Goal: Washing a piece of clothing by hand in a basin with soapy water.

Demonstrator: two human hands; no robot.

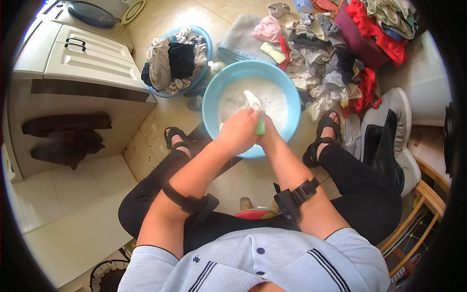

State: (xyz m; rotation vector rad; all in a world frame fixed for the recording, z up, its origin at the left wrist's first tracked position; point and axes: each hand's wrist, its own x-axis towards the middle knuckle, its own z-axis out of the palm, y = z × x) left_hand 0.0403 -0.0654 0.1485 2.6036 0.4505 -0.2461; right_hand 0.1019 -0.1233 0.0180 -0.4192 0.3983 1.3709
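Observation:
My left hand (239, 129) and my right hand (269, 127) are pressed together over a light-blue plastic basin (295, 106). A bunched white cloth (252, 99), perhaps a sock, sticks up beyond the fingers of my left hand, which grips it. Between my left hand and my right wrist shows a light-green block (260, 126), possibly soap. My left hand covers most of my right fingers, so their hold is hidden. Cloudy water with white suds (279, 95) fills the basin below.
Another blue basin (208, 40) piled with clothes stands beyond at left, near a pump bottle (216, 66). A folded grey towel (239, 38) holds a scrub brush or sponge (273, 53). Loose laundry (317, 51) heaps at right. White cabinets (95, 54) line the left side.

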